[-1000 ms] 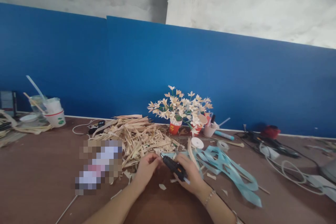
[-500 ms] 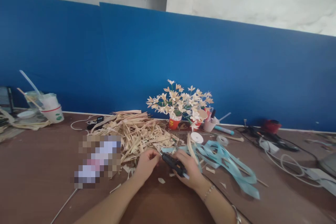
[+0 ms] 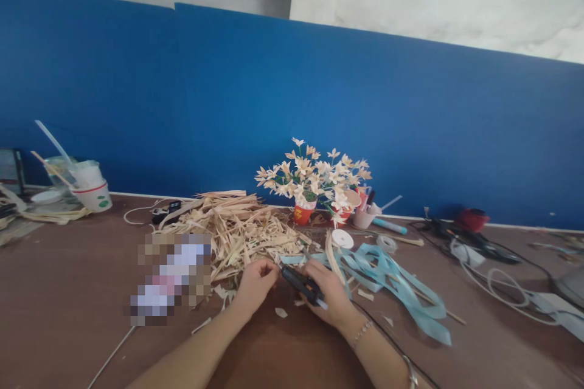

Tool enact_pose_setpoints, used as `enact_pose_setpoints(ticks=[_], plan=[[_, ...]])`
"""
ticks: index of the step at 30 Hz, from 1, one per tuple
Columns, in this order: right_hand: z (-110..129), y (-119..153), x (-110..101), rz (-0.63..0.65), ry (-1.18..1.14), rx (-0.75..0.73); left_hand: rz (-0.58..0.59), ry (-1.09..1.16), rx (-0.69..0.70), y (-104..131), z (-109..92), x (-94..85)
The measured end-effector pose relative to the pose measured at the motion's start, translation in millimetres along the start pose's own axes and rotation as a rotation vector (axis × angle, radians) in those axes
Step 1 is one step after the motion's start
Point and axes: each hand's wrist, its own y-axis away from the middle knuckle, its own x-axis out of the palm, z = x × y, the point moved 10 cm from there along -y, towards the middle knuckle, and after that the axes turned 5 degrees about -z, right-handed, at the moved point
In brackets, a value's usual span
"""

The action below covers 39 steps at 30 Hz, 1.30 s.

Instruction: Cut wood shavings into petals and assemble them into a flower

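Observation:
A black glue gun (image 3: 302, 284) is gripped in my right hand (image 3: 329, 295), its tip pointing left. The tip meets the fingertips of my left hand (image 3: 258, 282), which are pinched together; what they hold is too small to make out. Behind my left hand lies a heap of dry, pale husk strips (image 3: 241, 225). Light blue ribbon (image 3: 392, 282) is loosely coiled to the right of my right hand. A small pale petal piece (image 3: 280, 313) rests on the brown table (image 3: 269, 355) between my forearms.
Pale flowers (image 3: 310, 173) stand in red pots (image 3: 303, 213) at the back. A white ribbon spool (image 3: 342, 239) and pen cup (image 3: 364, 217) are nearby. Cables (image 3: 497, 285) lie right, a pixelated object (image 3: 168, 279) left, and a white cup (image 3: 93, 196) far left.

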Motion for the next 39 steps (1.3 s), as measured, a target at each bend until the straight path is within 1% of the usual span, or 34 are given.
enact_pose_setpoints(ticks=[9, 23, 35, 39], plan=[[0.1, -0.6, -0.1, 0.006, 0.007, 0.016, 0.001, -0.007, 0.003, -1.1, 3.7, -0.2], [-4.1, 1.1, 2.6, 0.003, 0.006, 0.014, 0.011, -0.004, 0.022, -2.2, 2.1, 0.9], [0.5, -0.6, -4.2, -0.008, 0.0, 0.009, 0.007, -0.003, 0.013, 0.2, -0.5, 0.1], [-2.0, -0.2, -3.9, -0.014, 0.007, 0.016, 0.011, 0.004, 0.023, 0.6, -2.8, 0.5]])
